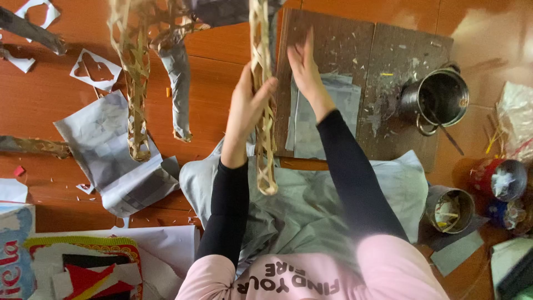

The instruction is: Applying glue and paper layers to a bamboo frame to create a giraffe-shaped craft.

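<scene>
So my left hand (244, 114) is wrapped around this woven lattice leg (265, 111), fingers curled on one side and thumb hooked over the other, holding it firmly about halfway down. It's a pale straw-coloured thing made of flat strips crossed into an open diamond mesh, long and skinny, hanging upright in front of me with the bottom end looping closed just above my lap and the top running out of view. My right hand (304, 66) isn't gripping anything, it's flat and open with fingers straight, just beside the strip on its right side, and I can't honestly tell if it's touching it. A second lattice leg (135, 83) of the same weave hangs well to the left, and next to it one already covered in grey newspaper (179, 83). Under all that there's a grey cloth (311, 200) across my lap, a brown board (388, 66) with paper sheets on it, a metal pot (438, 100) on the board's right edge, crumpled newspaper (105, 150) on the orange floor (222, 61), and a couple of small tins (451, 210) off to my right.
</scene>
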